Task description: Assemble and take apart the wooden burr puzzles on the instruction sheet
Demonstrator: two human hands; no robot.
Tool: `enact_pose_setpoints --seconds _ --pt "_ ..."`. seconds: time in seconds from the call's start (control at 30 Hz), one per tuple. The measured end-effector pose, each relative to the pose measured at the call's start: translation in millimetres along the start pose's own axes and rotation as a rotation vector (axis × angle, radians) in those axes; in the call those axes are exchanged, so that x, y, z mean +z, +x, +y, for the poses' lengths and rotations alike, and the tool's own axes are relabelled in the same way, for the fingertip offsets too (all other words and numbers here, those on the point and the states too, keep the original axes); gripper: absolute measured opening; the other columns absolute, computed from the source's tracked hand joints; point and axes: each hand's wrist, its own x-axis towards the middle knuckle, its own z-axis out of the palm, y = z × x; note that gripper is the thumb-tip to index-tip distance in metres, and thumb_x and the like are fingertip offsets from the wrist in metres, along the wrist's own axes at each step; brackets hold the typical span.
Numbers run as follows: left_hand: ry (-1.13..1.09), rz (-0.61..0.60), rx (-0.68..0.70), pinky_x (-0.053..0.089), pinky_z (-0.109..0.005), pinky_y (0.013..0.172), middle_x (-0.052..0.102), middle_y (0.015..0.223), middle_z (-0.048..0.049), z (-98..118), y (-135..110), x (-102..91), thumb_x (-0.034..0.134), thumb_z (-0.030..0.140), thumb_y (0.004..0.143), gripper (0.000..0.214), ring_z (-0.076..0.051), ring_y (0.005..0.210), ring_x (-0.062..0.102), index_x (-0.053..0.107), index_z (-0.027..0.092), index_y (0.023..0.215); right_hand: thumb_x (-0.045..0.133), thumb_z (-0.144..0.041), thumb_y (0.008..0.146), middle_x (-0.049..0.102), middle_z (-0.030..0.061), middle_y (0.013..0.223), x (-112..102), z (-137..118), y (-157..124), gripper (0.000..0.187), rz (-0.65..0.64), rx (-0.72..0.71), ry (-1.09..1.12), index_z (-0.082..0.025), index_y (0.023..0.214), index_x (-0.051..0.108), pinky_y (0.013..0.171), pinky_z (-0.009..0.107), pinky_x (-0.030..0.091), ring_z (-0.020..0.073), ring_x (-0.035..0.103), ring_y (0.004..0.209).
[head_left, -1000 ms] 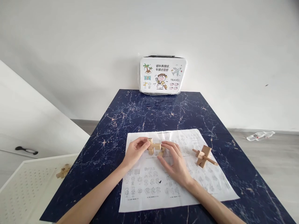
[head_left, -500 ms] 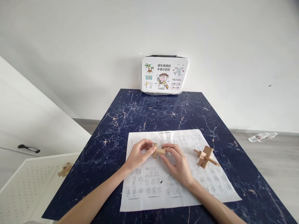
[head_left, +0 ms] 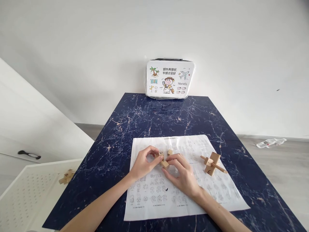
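Observation:
A small wooden interlocking puzzle [head_left: 164, 158] of pale blocks sits between my two hands above a printed instruction sheet [head_left: 183, 193]. My left hand [head_left: 144, 162] pinches its left side with thumb and fingers. My right hand [head_left: 181, 174] grips its right side, fingers curled over the blocks. A second wooden puzzle [head_left: 212, 163], a cross with a round peg through it, rests on the sheet to the right, untouched.
The sheet lies on a dark blue marble-patterned table [head_left: 135, 119]. A white cartoon-printed case [head_left: 169, 78] stands at the far edge against the wall. A white perforated tray [head_left: 29, 193] at the left holds another wooden piece [head_left: 66, 177]. A plastic bottle [head_left: 270, 142] lies on the floor.
Both hands have turned the wooden puzzle between them; its blocks now point differently and it sits slightly lower and to the right. The other puzzle has not moved.

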Motion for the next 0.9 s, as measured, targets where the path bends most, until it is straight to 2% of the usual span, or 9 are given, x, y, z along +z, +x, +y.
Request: enact_pose_setpoints --seconds 0.23,0.53,0.7,0.9 --pt "0.032 -0.001 0.047 0.057 -0.037 0.088 0.073 0.096 -0.0035 -3.5 -0.2 1.3 0.080 0.041 0.094 0.023 -0.022 0.092 0.071 0.068 0.022 0.098 0.067 -0.016 0.102 0.072 0.0063 0.093 0.9 -2.6 4.0 0.011 -0.060 -0.132 -0.079 -0.023 0.100 0.058 0.072 0.040 0.056 0.0235 0.067 0.080" --pt "0.108 0.046 0.106 0.056 -0.037 0.084 0.073 0.097 -0.0035 -5.6 -2.9 7.5 0.076 0.034 0.095 0.020 -0.022 0.092 0.071 0.061 0.023 0.091 0.064 -0.009 0.094 0.064 0.0025 0.078 3.4 -6.3 9.0 0.026 -0.046 -0.220 -0.164 -0.025 0.086 0.046 0.062 0.034 0.048 0.0201 0.057 0.067" --pt "0.139 0.074 0.122 0.055 -0.038 0.082 0.072 0.095 -0.0032 -2.4 -2.8 8.8 0.073 0.032 0.095 0.021 -0.021 0.088 0.069 0.055 0.023 0.087 0.062 -0.007 0.093 0.060 -0.0004 0.073 6.3 -6.7 10.3 0.029 -0.040 -0.257 -0.198 -0.027 0.082 0.044 0.061 0.033 0.045 0.0193 0.055 0.065" --pt "0.164 0.083 0.138 0.054 -0.038 0.082 0.073 0.097 -0.0035 -3.0 -2.4 9.7 0.071 0.031 0.096 0.025 -0.021 0.088 0.070 0.048 0.024 0.086 0.061 -0.005 0.091 0.061 -0.0004 0.075 10.9 -5.4 7.6 0.029 -0.053 -0.280 -0.211 -0.026 0.082 0.044 0.063 0.034 0.045 0.0198 0.056 0.066"
